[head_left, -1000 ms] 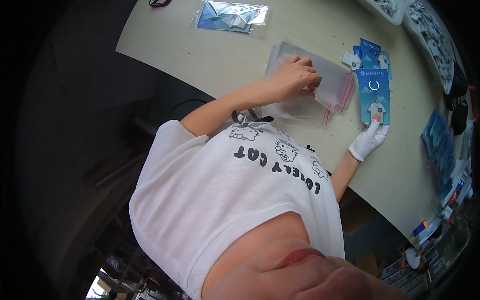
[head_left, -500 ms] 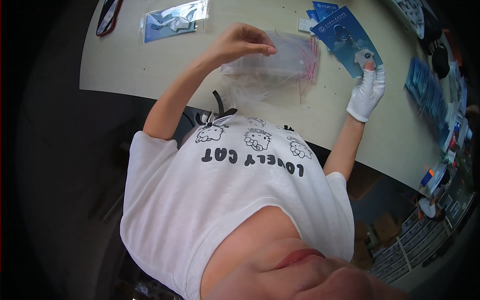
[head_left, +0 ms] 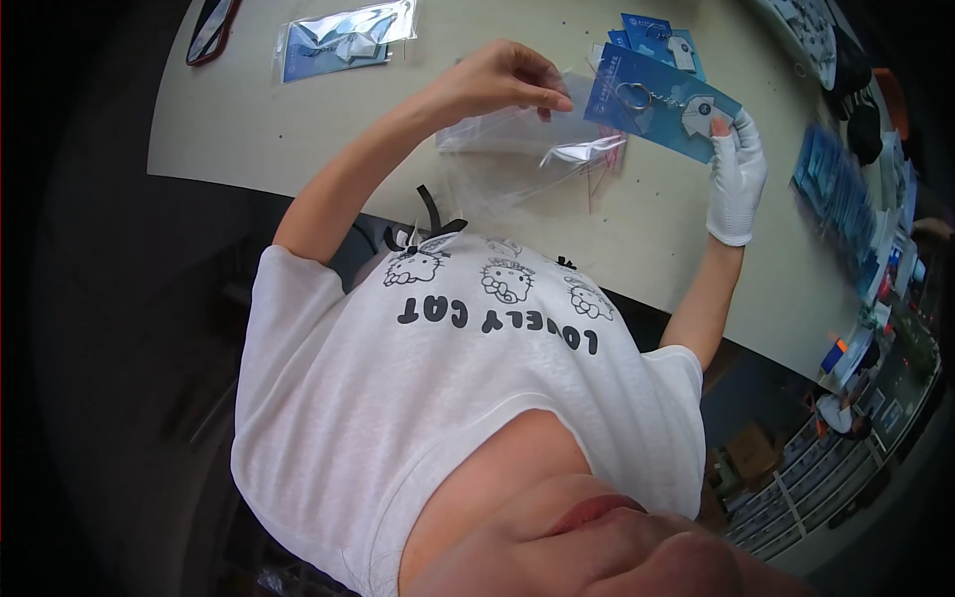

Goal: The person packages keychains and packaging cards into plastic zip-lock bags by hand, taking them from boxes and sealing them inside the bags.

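My bare left hand is closed in a pinch on a clear plastic bag, held at its upper part over the table. Beneath it lie more clear bags with red strips, partly hidden behind it. My right hand, in a white glove with a bare thumb tip, grips the end of a blue card. On the card lies a keychain with a metal ring and a white shirt-shaped charm; my thumb presses on the charm. The card's far end points at the bag, just apart from my left fingers.
More blue cards with keychains lie behind the held card. A bagged card and a phone are at the far left of the table. A row of blue cards stands along the right side.
My right hand has turned the card to lie more level and brought it left toward the bag. My left hand has shifted slightly right, and the bag there now shows a bright glare.
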The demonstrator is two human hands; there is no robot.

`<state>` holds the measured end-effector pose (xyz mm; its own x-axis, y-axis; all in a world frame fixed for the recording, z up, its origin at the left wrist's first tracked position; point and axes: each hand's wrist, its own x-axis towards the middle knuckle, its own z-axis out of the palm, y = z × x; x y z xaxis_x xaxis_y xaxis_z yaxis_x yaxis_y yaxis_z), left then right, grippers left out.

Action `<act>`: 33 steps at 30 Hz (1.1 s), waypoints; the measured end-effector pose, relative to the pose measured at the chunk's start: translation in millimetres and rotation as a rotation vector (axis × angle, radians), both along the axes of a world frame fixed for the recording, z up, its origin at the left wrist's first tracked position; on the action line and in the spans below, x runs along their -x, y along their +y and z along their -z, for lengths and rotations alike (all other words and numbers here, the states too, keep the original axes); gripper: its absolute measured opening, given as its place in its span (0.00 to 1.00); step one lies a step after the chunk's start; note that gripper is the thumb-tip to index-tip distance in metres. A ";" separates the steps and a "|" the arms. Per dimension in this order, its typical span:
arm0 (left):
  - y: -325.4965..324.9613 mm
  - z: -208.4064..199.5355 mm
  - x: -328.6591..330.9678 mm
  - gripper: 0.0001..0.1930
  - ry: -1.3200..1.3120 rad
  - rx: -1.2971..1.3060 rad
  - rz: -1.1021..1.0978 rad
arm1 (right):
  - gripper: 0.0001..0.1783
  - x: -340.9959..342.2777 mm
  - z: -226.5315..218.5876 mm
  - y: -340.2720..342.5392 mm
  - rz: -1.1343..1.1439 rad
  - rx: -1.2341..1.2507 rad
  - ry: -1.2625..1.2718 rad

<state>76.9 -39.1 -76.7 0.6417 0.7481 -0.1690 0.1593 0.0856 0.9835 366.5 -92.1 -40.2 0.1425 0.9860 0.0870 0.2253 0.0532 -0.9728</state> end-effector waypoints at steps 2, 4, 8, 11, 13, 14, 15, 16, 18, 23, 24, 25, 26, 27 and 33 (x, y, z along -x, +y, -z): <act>1.6 0.2 -2.6 0.10 -0.006 -0.014 0.009 | 0.17 -0.7 -10.1 -5.0 -0.057 0.054 -0.033; 1.7 0.3 -6.3 0.11 -0.006 -0.025 -0.014 | 0.17 -2.0 -15.0 -7.0 -0.116 0.109 -0.061; 3.5 3.5 -13.9 0.12 0.040 -0.092 0.010 | 0.19 -5.3 -19.0 -5.9 -0.189 0.161 -0.083; 5.3 3.3 -17.9 0.12 0.049 -0.119 0.034 | 0.19 3.5 -24.7 -3.2 -0.189 0.173 -0.156; 6.6 4.3 -17.0 0.11 0.044 -0.142 0.051 | 0.19 -0.2 -26.5 -2.1 -0.200 0.169 -0.211; 6.5 4.8 -16.0 0.11 0.043 -0.143 0.054 | 0.19 -9.7 -26.1 -2.6 -0.166 0.109 -0.176; 6.7 4.5 -14.8 0.11 0.012 -0.124 0.079 | 0.18 -16.7 -25.9 -3.0 -0.133 0.049 -0.142; 6.8 4.1 -13.1 0.11 -0.019 -0.104 0.104 | 0.18 -21.3 -25.1 -2.6 -0.131 0.049 -0.142; 7.7 -0.3 -10.0 0.11 -0.002 -0.100 0.108 | 0.17 -27.6 -25.6 1.4 0.013 -0.057 -0.090; 6.6 -1.6 -9.9 0.12 0.023 -0.063 0.085 | 0.17 -16.9 -10.0 -3.7 0.033 -0.032 0.036; 5.1 -3.2 -11.4 0.11 0.011 -0.070 0.071 | 0.17 -14.2 -8.7 -5.3 0.020 0.024 0.038; 4.1 -4.0 -12.2 0.10 0.000 -0.076 0.057 | 0.17 -10.8 -9.1 -8.0 0.019 0.025 0.038; 4.8 -3.5 -12.2 0.10 0.000 -0.075 0.056 | 0.17 -5.8 -11.7 -11.1 -0.004 0.064 0.000; 5.9 -2.6 -12.0 0.11 -0.009 -0.081 0.056 | 0.17 -2.3 -13.2 -12.6 -0.028 0.103 -0.038; 5.3 -6.8 -15.2 0.12 0.022 -0.106 0.077 | 0.19 1.4 -15.4 -10.9 -0.099 0.138 -0.044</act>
